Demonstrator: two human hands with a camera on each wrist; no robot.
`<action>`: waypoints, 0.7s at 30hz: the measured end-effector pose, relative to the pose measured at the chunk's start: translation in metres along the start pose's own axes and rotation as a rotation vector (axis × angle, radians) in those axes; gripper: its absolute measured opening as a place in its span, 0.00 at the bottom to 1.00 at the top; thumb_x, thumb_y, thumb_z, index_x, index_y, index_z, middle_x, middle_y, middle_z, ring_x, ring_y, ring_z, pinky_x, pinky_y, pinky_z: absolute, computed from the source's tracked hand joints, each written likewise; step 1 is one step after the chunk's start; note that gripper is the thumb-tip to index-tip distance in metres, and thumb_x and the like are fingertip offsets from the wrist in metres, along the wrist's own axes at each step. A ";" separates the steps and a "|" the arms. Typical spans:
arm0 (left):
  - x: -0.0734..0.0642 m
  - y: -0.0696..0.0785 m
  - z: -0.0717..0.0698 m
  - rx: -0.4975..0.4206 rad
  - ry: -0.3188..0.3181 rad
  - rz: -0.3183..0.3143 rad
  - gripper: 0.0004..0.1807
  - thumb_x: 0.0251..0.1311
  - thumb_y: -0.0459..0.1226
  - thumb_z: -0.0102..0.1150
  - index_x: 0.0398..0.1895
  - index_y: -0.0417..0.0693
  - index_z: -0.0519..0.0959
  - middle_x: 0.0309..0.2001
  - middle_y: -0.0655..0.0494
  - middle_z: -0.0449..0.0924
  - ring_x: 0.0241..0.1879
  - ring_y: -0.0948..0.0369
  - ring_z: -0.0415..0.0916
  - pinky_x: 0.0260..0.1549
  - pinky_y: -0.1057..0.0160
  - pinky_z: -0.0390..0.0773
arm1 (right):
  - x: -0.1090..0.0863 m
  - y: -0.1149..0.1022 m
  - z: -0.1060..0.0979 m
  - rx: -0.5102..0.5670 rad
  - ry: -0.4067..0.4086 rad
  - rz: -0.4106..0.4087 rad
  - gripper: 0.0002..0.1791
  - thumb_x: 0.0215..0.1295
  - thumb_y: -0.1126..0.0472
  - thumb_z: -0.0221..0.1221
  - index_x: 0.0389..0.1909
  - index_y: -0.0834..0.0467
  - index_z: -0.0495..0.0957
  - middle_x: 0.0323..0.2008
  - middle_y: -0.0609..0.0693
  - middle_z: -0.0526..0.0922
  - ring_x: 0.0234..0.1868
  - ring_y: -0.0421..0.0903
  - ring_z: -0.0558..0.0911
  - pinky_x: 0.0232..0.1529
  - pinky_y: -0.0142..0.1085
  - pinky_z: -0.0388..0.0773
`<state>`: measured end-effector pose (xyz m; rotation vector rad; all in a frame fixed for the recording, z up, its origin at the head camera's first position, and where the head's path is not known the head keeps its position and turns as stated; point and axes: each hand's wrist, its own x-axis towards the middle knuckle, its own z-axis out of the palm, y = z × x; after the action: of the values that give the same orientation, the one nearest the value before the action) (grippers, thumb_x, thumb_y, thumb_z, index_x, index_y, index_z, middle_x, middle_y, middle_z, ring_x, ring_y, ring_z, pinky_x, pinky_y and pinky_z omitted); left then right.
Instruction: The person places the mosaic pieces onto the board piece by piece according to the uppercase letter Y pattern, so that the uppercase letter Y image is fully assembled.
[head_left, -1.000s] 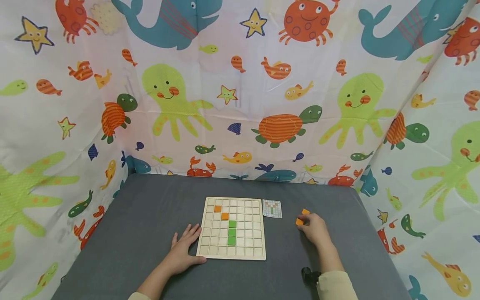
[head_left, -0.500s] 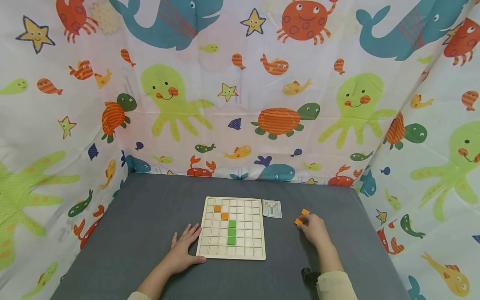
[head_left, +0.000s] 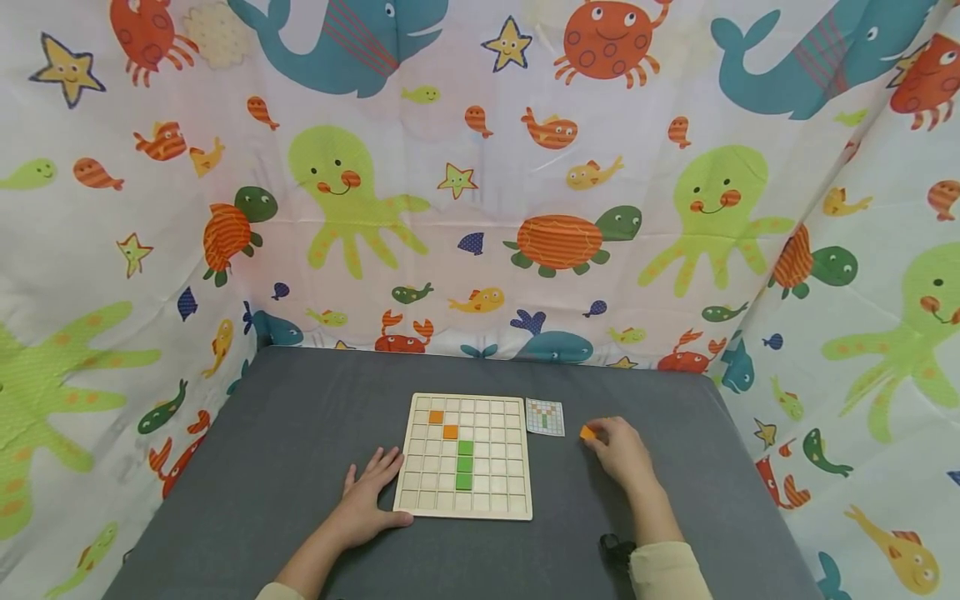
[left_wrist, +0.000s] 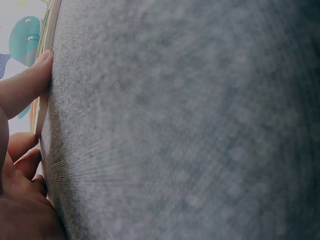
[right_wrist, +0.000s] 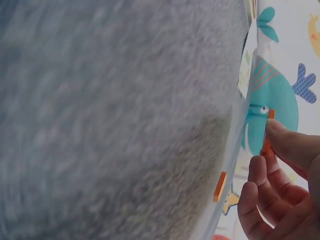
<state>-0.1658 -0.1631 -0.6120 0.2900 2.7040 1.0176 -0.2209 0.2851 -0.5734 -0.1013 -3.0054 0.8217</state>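
Observation:
A wooden grid board lies on the grey table, holding two orange tiles and three green tiles. Against its left edge rests my left hand, fingers spread and thumb at the near corner; the left wrist view shows thumb and fingertips touching the board's rim. Right of the board, my right hand pinches an orange tile between thumb and finger, raised off the table in the right wrist view. Below it there, a second orange tile lies on the table; in the head view the hand hides it.
A small printed pattern card lies beside the board's far right corner, between board and right hand. White curtains with sea animals enclose the table at the back and both sides. A black strap piece hangs at the right wrist.
My right hand has lifted an orange tile from beside the other one and shifted slightly left and away from me with it. The left hand and the board have stayed put.

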 end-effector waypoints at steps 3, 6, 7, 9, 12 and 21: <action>0.000 0.001 0.000 0.001 0.003 0.000 0.58 0.43 0.55 0.79 0.79 0.50 0.61 0.80 0.52 0.53 0.81 0.45 0.39 0.71 0.30 0.26 | 0.000 -0.007 0.000 0.021 -0.006 0.003 0.15 0.64 0.60 0.68 0.51 0.58 0.85 0.51 0.58 0.82 0.42 0.51 0.82 0.41 0.50 0.80; -0.001 0.002 0.000 -0.010 0.004 0.001 0.58 0.43 0.54 0.79 0.78 0.49 0.61 0.80 0.51 0.53 0.81 0.45 0.39 0.70 0.30 0.25 | 0.000 -0.014 0.002 0.028 -0.007 0.004 0.15 0.64 0.59 0.68 0.51 0.57 0.86 0.50 0.56 0.82 0.41 0.50 0.82 0.39 0.49 0.81; -0.001 0.003 0.000 -0.013 0.005 0.001 0.58 0.43 0.54 0.79 0.78 0.49 0.61 0.80 0.51 0.53 0.81 0.45 0.39 0.70 0.30 0.25 | 0.000 -0.016 0.002 0.028 -0.005 0.001 0.15 0.64 0.59 0.68 0.51 0.57 0.86 0.50 0.56 0.82 0.41 0.50 0.82 0.39 0.49 0.81; -0.002 0.004 -0.001 -0.019 0.005 0.002 0.58 0.43 0.53 0.79 0.78 0.48 0.61 0.80 0.50 0.53 0.81 0.44 0.39 0.70 0.30 0.25 | 0.000 -0.021 0.003 0.029 -0.001 -0.007 0.15 0.64 0.58 0.68 0.51 0.56 0.86 0.51 0.55 0.82 0.41 0.49 0.82 0.39 0.48 0.80; -0.002 0.005 -0.001 -0.018 0.005 0.002 0.58 0.43 0.53 0.79 0.78 0.48 0.61 0.80 0.50 0.53 0.81 0.44 0.39 0.70 0.29 0.25 | 0.001 -0.028 0.004 0.031 0.001 -0.022 0.15 0.64 0.58 0.68 0.51 0.56 0.86 0.52 0.55 0.82 0.39 0.48 0.81 0.39 0.48 0.80; 0.000 0.002 -0.001 -0.005 -0.001 -0.013 0.58 0.43 0.54 0.79 0.79 0.50 0.61 0.80 0.52 0.53 0.81 0.45 0.39 0.70 0.29 0.26 | 0.005 -0.049 0.012 0.040 -0.024 -0.051 0.16 0.65 0.59 0.68 0.53 0.57 0.85 0.52 0.55 0.80 0.38 0.47 0.78 0.38 0.43 0.79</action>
<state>-0.1658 -0.1616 -0.6100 0.2717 2.6989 1.0197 -0.2294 0.2378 -0.5588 -0.0149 -2.9981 0.8840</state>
